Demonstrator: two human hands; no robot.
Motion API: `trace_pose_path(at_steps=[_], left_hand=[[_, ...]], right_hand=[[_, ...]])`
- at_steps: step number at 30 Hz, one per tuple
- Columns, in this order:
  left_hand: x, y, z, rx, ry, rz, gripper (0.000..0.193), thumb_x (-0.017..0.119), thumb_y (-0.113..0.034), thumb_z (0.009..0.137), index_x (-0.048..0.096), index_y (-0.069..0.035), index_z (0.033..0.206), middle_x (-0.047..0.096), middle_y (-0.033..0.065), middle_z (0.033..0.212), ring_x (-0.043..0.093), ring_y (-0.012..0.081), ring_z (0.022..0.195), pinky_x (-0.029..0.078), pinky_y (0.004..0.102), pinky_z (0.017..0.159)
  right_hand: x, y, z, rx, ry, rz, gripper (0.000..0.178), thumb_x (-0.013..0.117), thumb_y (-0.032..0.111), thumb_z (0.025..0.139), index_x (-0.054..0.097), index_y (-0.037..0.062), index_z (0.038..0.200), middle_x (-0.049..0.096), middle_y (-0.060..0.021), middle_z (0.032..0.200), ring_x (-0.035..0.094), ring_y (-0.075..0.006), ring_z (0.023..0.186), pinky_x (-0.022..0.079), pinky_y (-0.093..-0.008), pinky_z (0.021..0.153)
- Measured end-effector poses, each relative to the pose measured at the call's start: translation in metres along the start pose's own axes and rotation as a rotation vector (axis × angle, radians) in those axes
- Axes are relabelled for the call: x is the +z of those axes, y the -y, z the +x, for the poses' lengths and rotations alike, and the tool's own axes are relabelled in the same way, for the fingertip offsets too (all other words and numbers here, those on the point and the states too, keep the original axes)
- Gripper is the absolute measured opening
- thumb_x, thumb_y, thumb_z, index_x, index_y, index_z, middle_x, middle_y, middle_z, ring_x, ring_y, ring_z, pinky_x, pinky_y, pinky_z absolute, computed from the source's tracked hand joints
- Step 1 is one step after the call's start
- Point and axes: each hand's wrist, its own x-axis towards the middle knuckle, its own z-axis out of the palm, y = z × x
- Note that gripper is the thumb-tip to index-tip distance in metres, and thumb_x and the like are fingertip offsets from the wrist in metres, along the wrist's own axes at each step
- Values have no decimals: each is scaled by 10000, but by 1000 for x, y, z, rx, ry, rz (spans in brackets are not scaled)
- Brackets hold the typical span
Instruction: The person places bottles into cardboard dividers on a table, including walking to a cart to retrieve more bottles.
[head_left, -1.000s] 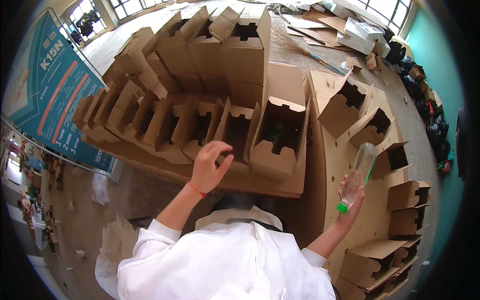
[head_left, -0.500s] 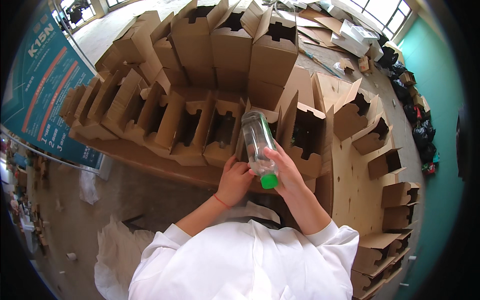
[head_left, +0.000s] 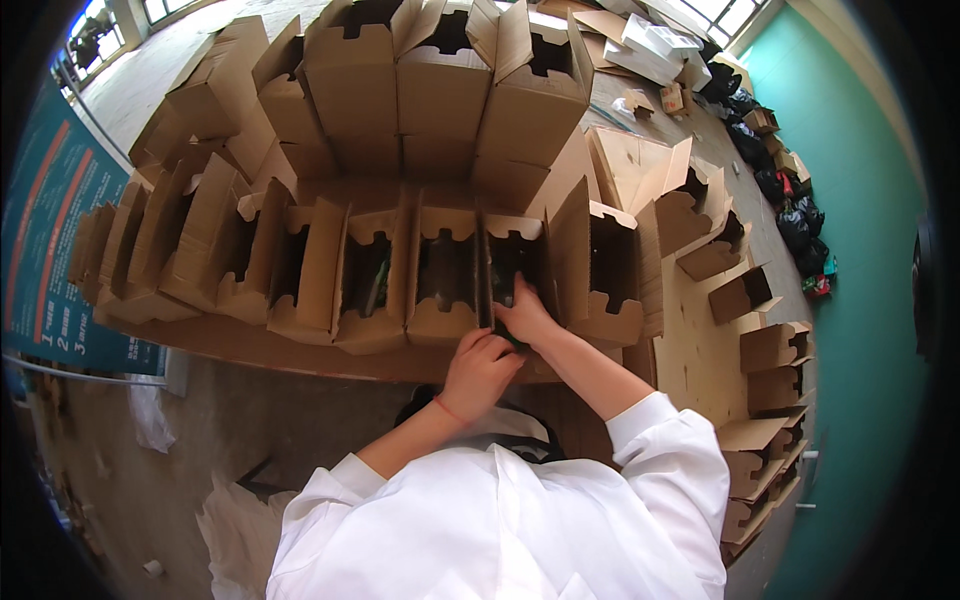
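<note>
My right hand (head_left: 527,314) reaches over the front edge of an open cardboard box (head_left: 541,247) with a notched rim. Its fingertips dip into the dark inside, so their grip does not show. The clear bottle with the green cap is not plainly visible; a hint of green shows between my hands. Low at the front of the same box, my left hand (head_left: 478,376) has curled fingers closed on the cardboard. Directly left stands another open box (head_left: 443,318) with a dark, rounded shape inside. A box farther left (head_left: 374,333) holds something greenish.
Taller open boxes (head_left: 350,110) stand behind the front row. A wider open box (head_left: 607,322) is just right of my hands. More boxes (head_left: 735,295) line a wooden board (head_left: 690,370) at right. A teal poster stand (head_left: 75,240) is at left; black bags (head_left: 790,228) lie by the green wall.
My right hand has moved from holding the bottle upright above the boxes to reaching into one. The bottle has dropped out of plain sight. My left hand stays low at the box front.
</note>
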Motion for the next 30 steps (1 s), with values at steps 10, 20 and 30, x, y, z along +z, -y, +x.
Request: trace_pose_path(at_steps=[10,20,30], left_hand=[[-7,8,3,-6,73,12,207,664,-97,748,694,-166,941,635,-21,942,612,160,916,386,344,966],[-20,-24,22,4,88,-24,467,703,-119,756,596,-116,1210,551,80,1259,545,231,1114,372,375,997],[23,-38,75,85,47,9,409,673,-158,802,565,-92,1191,465,144,1363,507,284,1183,402,408,1007]], right_hand=[[-59,37,-42,-340,-157,-200,439,664,84,809,549,3,1225,576,-171,1219,558,-355,1107,485,-420,915],[-140,-9,-74,-322,-583,-58,242,594,66,868,628,-4,1097,639,-175,1093,624,-318,962,506,-375,840],[-184,-4,-52,-119,285,-89,186,533,103,862,661,-31,879,665,-140,790,619,-264,654,513,-367,629]])
